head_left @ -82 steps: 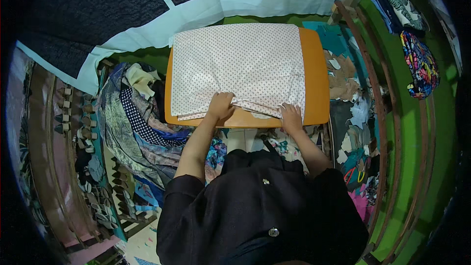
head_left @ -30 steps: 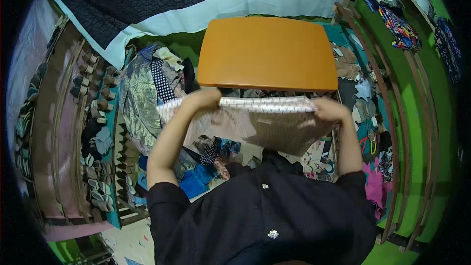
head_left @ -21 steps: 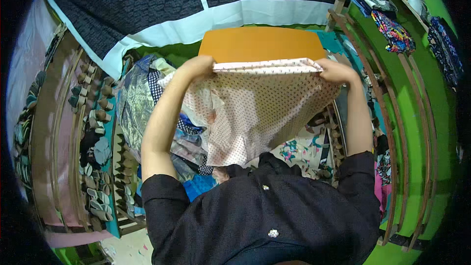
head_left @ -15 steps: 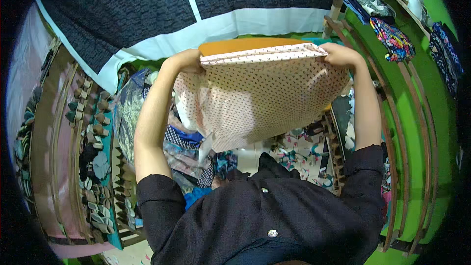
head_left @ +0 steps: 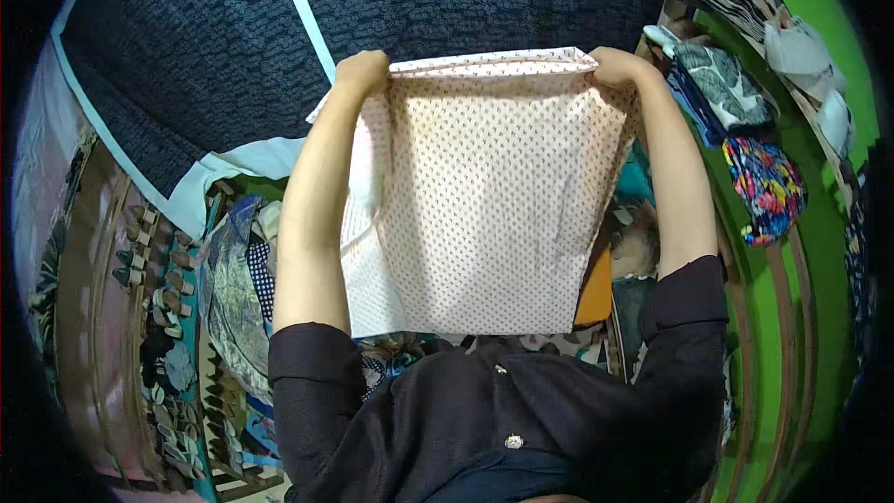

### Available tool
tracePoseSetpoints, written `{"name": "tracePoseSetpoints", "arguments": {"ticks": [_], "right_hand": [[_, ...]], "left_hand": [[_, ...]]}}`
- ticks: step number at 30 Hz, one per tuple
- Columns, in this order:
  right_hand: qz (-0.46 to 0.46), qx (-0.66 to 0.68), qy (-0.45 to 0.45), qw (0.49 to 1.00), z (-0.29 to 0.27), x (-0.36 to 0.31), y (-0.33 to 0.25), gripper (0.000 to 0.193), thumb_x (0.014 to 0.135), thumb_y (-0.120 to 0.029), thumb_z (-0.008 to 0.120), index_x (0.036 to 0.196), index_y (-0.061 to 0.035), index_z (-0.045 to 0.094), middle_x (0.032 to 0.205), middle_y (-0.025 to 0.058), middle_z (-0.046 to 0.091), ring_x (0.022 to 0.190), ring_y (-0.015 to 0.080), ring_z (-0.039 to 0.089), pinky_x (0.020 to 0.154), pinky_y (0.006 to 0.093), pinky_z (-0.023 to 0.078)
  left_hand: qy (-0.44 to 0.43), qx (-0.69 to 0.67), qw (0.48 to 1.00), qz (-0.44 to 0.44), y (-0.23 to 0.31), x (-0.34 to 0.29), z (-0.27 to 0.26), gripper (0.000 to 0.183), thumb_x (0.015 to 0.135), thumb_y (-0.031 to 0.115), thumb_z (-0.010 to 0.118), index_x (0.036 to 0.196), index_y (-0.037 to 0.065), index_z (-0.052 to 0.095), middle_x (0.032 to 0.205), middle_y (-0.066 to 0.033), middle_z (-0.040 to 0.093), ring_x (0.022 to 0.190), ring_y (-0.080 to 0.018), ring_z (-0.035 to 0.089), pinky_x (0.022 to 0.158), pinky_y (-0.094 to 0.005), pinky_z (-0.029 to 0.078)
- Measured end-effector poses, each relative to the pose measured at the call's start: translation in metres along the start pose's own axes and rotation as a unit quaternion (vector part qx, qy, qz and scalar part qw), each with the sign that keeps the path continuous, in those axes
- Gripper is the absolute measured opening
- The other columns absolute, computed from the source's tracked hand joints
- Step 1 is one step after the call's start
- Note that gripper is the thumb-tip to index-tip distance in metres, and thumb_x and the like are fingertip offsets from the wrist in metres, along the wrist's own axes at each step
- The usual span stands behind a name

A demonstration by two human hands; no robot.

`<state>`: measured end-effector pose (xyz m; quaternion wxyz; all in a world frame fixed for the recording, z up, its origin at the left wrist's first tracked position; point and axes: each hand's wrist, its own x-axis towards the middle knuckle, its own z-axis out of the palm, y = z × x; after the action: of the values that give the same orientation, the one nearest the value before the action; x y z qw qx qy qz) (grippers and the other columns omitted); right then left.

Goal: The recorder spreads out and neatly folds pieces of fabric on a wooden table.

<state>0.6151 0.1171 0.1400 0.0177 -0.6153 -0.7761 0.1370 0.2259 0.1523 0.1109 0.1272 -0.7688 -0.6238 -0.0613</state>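
The person is holding up a folded white cloth with small dark dots (head_left: pixel 484 214), and it is filling the centre of the frame. The left hand (head_left: pixel 363 70) is gripping the cloth's upper left corner, its fingers clenched over the top fold. The right hand (head_left: pixel 616 65) is gripping the upper right corner in the same way, fingers closed on the fabric. Both arms are reaching up from the lower edge of the frame, bare from the elbows, with dark rolled sleeves (head_left: pixel 307 363) showing at the lower left and lower right.

The cloth is hanging straight down from the two hands, its top edge stretched level between them and its lower edge ending just above the person's dark buttoned shirt (head_left: pixel 503 419). A sliver of the orange table (head_left: pixel 596 289) is showing just beside the cloth's lower right edge.

Behind the hands, a dark blue patterned fabric with a pale blue border (head_left: pixel 186 56) is covering the upper left and upper middle of the frame. Stacks of printed fabrics (head_left: pixel 223 270) are lying at the left and lower left. At the right, folded cloths (head_left: pixel 736 93) are sitting on green shelves (head_left: pixel 810 251), among them a bright multicoloured one (head_left: pixel 768 186).
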Motion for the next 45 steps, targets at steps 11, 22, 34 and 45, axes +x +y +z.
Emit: {"name": "tracePoseSetpoints", "arguments": {"ticks": [11,22,34,45], "right_hand": [[0.02,-0.071,0.283,0.956,-0.041,0.173,0.073,0.028,0.075,-0.007,0.046,0.099,-0.0144,0.059,0.09,0.0126,0.063,0.088,0.0314,0.058,0.088,0.0494,0.035],[0.042,0.1,0.209,0.972,0.237,0.109,0.117,0.037,0.068,0.002,0.053,0.102,-0.0097,0.061,0.112,0.0087,0.058,0.108,0.0246,0.051,0.1,0.0443,0.029],[0.101,0.047,0.05,0.993,0.248,0.132,0.083,0.036,0.075,0.0,0.044,0.11,0.0005,0.052,0.113,0.0176,0.053,0.108,0.0295,0.048,0.09,0.0471,0.034],[0.029,-0.005,0.136,0.99,0.293,0.06,0.093,0.038,0.075,-0.004,0.045,0.113,0.0031,0.048,0.101,0.0161,0.057,0.102,0.0279,0.052,0.093,0.0475,0.031]], "left_hand": [[0.205,0.03,0.967,0.149,-0.026,0.221,0.048,0.008,0.075,0.012,0.049,0.072,0.009,0.055,0.076,-0.0083,0.055,0.074,-0.0271,0.059,0.059,-0.0401,0.047],[0.014,-0.095,0.981,0.166,-0.009,0.09,0.219,0.013,0.074,0.014,0.053,0.084,0.01,0.059,0.082,-0.0102,0.056,0.082,-0.0289,0.056,0.066,-0.0389,0.046],[-0.119,-0.244,0.962,0.0,-0.011,0.05,0.277,0.026,0.07,0.0,0.054,0.095,0.007,0.053,0.09,-0.0176,0.058,0.085,-0.0355,0.056,0.074,-0.0428,0.046],[-0.091,-0.286,0.954,0.023,0.002,-0.042,0.262,0.034,0.066,-0.004,0.05,0.099,0.003,0.045,0.089,-0.0199,0.055,0.081,-0.0392,0.053,0.067,-0.0457,0.044]]}}
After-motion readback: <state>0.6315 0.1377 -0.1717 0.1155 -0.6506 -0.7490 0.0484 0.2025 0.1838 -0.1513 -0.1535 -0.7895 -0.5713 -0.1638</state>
